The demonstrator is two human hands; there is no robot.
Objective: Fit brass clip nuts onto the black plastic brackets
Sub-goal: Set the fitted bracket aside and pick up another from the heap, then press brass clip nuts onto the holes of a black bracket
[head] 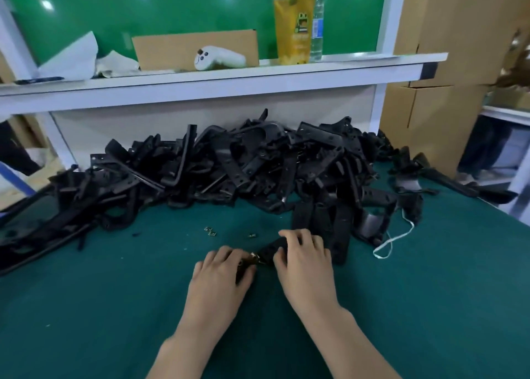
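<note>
Head view has both hands low over the table [114,307], meeting on one bracket [271,249]. The right hand [301,256] has its fingers curled over the far part of the bracket and grips it. The left hand [222,266] has its fingers bent in on a nut [254,256], pinching it at the bracket's near end, in the gap between the two hands. Whether the nut is fully seated or only started on the edge is too small to tell. I judge it is partway through being pushed on.

Very little of the job looks finished. Well beyond both hands a big pile [229,163] of brackets runs across the table. No brass shows on them from here, so most seem to be waiting. Just beyond the right hand a few brackets stand in a tighter group [321,223]; whether those carry nuts I cannot tell. Only a few loose nuts [210,231] lie just beyond the left hand, far fewer than the pile would need, so more will likely have to come from out of view.
</note>
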